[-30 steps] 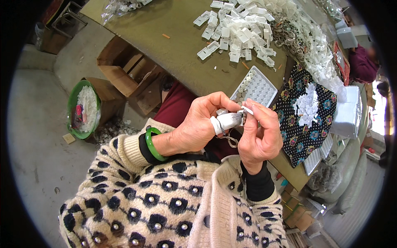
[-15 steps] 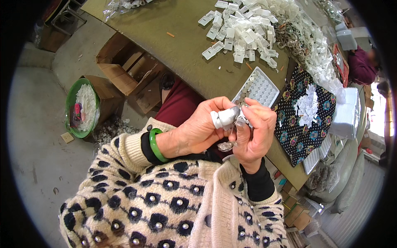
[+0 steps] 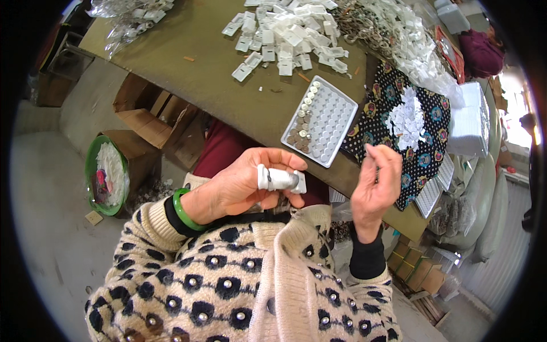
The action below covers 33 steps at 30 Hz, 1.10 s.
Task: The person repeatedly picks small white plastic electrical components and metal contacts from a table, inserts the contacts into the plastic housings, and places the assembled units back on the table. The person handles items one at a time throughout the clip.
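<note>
My left hand (image 3: 250, 179) is closed around a white spool-shaped piece (image 3: 279, 179) with flanged ends and a dark grey patch near one end. It holds the piece level in front of my chest, off the near edge of the table. My right hand (image 3: 376, 188) is apart from it, raised to the right, with thumb and fingertips drawn together; whatever may be between them is too small to make out. Beyond and between the hands lies a white tray (image 3: 336, 117) of round hollows, small round discs (image 3: 302, 131) filling its left side.
A dark patterned cloth (image 3: 370, 125) at the right bears a heap of white scraps (image 3: 407, 119). White plastic cases (image 3: 290, 37) are piled at the far side of the olive table (image 3: 199, 74). Stacked trays (image 3: 470, 119) stand right; a green basin (image 3: 94, 171) and cardboard box (image 3: 151, 111) stand left.
My right hand has come away from the white piece and moved right, toward the cloth. My left hand keeps the piece and has shifted left. The tray shows more fully.
</note>
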### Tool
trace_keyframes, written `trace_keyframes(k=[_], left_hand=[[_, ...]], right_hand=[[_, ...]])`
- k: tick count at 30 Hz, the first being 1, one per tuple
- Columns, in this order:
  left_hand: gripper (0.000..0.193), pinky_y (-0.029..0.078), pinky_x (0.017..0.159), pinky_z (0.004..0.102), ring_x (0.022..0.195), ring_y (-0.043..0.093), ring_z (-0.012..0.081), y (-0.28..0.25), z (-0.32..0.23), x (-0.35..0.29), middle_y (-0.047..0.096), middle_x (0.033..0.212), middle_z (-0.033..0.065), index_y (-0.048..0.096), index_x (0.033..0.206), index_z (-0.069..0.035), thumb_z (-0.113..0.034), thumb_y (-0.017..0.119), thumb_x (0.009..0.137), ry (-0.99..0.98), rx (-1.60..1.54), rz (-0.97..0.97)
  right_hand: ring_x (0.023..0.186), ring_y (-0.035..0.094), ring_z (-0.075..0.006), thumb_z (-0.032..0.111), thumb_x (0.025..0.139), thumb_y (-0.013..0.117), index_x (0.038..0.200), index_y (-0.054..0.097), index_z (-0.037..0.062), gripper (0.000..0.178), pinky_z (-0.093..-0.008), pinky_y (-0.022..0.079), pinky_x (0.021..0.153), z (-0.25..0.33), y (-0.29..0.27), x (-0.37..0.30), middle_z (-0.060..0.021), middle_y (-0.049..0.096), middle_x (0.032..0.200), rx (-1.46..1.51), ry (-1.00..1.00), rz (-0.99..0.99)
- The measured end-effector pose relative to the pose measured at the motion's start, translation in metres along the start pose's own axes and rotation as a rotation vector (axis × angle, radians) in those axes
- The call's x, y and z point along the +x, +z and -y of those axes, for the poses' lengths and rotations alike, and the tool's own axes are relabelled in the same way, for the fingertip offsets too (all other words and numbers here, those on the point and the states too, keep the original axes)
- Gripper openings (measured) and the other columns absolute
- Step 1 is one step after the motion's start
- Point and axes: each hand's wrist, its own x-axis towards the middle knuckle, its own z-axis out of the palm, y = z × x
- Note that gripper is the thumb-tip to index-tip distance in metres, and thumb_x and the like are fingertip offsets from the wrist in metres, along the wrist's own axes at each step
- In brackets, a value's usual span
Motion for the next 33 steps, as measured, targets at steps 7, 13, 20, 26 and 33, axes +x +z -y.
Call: trace_keyframes(k=[7, 13, 20, 26, 33], left_hand=[[0.038, 0.05, 0.045, 0.0236, 0.081, 0.073, 0.0258, 0.015, -0.012, 0.023, 0.069, 0.093, 0.0148, 0.055, 0.124, 0.005, -0.007, 0.066, 0.09, 0.108, 0.212, -0.15], [0.028, 0.058, 0.055, 0.0271, 0.086, 0.072, 0.0283, 0.017, -0.012, 0.024, 0.068, 0.097, 0.0161, 0.061, 0.115, 0.005, -0.011, 0.064, 0.093, 0.149, 0.175, -0.098], [0.038, 0.061, 0.074, 0.0323, 0.092, 0.07, 0.0304, 0.015, -0.008, 0.028, 0.064, 0.116, 0.0229, 0.059, 0.124, 0.004, -0.016, 0.065, 0.093, 0.188, 0.161, -0.022], [0.036, 0.061, 0.074, 0.0342, 0.09, 0.071, 0.03, 0.018, -0.003, 0.027, 0.068, 0.107, 0.0208, 0.061, 0.123, 0.002, -0.014, 0.066, 0.092, 0.215, 0.18, -0.038], [0.035, 0.063, 0.073, 0.0405, 0.086, 0.071, 0.0268, 0.019, -0.004, 0.02, 0.069, 0.101, 0.0164, 0.061, 0.121, 0.002, -0.014, 0.068, 0.09, 0.193, 0.063, -0.052]], right_hand=[[0.085, 0.057, -0.0305, -0.004, 0.082, 0.067, 0.097, 0.063, -0.0018, 0.016, -0.039, 0.048, 0.074, -0.041, -0.002, -0.01, -0.013, 0.055, 0.092, -0.195, 0.108, 0.082], [0.087, 0.055, -0.0302, -0.005, 0.079, 0.066, 0.091, 0.058, 0.0013, 0.016, -0.0396, 0.046, 0.074, -0.048, 0.0, -0.01, -0.011, 0.054, 0.092, -0.222, 0.06, 0.155], [0.071, 0.058, -0.0178, -0.006, 0.09, 0.059, 0.094, 0.058, -0.0005, 0.007, -0.0275, 0.049, 0.065, -0.027, -0.005, -0.002, -0.0098, 0.061, 0.094, 0.277, 0.259, 0.061], [0.075, 0.058, -0.0163, -0.006, 0.089, 0.061, 0.097, 0.064, -0.0002, 0.011, -0.0252, 0.048, 0.065, 0.01, 0.002, 0.004, -0.0095, 0.061, 0.093, 0.582, 0.211, 0.128], [0.075, 0.061, -0.0223, -0.01, 0.083, 0.064, 0.1, 0.066, 0.0, 0.02, -0.0299, 0.051, 0.065, 0.028, 0.016, 0.01, -0.0124, 0.062, 0.09, 0.429, -0.009, 0.079]])
